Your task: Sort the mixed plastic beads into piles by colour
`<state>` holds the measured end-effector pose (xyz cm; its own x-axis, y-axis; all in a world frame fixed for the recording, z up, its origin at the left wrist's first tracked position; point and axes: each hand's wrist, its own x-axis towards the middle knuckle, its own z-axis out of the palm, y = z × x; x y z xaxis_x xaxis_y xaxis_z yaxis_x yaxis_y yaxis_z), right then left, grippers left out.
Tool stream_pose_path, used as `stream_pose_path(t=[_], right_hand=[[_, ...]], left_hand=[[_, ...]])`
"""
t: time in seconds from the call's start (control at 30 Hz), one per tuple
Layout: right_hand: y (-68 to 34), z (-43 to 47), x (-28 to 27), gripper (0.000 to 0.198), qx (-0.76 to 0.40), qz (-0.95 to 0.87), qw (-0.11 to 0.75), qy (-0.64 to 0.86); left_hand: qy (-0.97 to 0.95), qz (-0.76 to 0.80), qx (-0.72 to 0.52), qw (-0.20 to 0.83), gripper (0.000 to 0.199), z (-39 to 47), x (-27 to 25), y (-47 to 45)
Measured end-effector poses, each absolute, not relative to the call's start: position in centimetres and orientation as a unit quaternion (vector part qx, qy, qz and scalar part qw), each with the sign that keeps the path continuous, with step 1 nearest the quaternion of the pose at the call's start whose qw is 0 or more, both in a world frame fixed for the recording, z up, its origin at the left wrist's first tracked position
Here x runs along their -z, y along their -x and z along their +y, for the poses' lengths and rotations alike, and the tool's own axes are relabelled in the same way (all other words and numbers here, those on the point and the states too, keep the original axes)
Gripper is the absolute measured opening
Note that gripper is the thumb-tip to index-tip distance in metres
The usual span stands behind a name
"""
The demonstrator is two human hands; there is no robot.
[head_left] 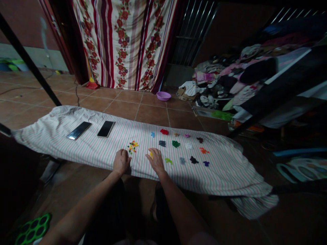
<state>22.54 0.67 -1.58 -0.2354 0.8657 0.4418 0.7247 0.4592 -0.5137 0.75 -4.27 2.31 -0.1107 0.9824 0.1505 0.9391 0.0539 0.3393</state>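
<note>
From where I stand, the left hand (122, 161) sits low at the centre of the frame, just beside the mixed pile (133, 147) of small bright pieces; its fingers curl inward, thumb out to the side, and I can't tell whether anything is pinched inside. The right hand (156, 160) rests a little farther right, fingers loosely bent and slightly parted from the thumb, with some yellow pieces (151, 154) showing at that gap; whether they are gripped or merely covered, I can't tell. Right of centre, single-colour heaps stand in loose rows, among them the red heap (164, 132), dark green heap (175, 144), white heap (188, 146), orange heap (204, 150) and black heap (193, 160). Bare cloth separates them, presumably so the colours don't mix, and the mixed pile seems placed for easy reach of both hands. Left of it, the silvery phone (79, 130) and the dark phone (106, 129) lie flat, probably out of the way. The pieces look like hard plastic, tiny and knobbly, against the phones' glossy, flat rectangles. Beneath everything, the striped cloth (230, 173) is soft and wrinkled, drooping at its right-hand corner.
</note>
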Motion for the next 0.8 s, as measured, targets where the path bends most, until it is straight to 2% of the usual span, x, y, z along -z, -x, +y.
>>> stream_pose_path(t=[0.17,0.33,0.8], right_hand=[[-22.5,0.7,1.7,0.033,-0.083,-0.779,0.345,0.517],[-22.5,0.7,1.9,0.032,-0.070,-0.781,0.342,0.518],[-22.4,0.5,1.5,0.030,-0.050,-0.774,0.372,0.510]], left_hand=[[-0.652,0.741,-0.158,-0.017,0.043,-5.0,-1.1,-0.6],[-0.650,0.754,-0.095,-0.008,0.058,-4.8,0.2,-0.7],[-0.655,0.730,-0.189,-0.052,0.057,-0.8,-1.9,0.5]])
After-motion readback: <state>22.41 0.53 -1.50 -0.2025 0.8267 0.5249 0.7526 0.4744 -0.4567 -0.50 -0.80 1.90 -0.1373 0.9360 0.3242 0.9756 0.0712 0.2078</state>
